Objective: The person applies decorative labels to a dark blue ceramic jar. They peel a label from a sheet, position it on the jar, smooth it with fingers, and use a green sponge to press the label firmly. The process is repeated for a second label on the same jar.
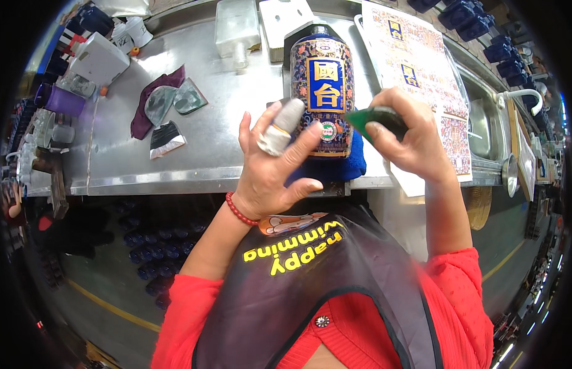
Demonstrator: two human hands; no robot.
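Note:
A dark blue bottle (326,52) with a dense floral pattern and gold lettering rests on the steel bench, with a folded blue cloth (357,161) under its near end. My left hand (266,165) is spread over the bottle's lower left side; one finger wears a grey-white wrapping, and red beads circle the wrist. Whether its fingertips touch the bottle I cannot tell. To the right of the bottle, my right hand (415,136) grips a thin green scraper (358,119) with a dark upper part. The scraper's tip points at the bottle's lower right side.
Printed floral sheets (449,74) lie right of the bottle, beside a sink (483,138) with a white faucet (531,93). Behind stand a clear glass bottle (237,31) and a white box (285,21). Purple and green scraps (166,101) and a white carton (100,58) are at left.

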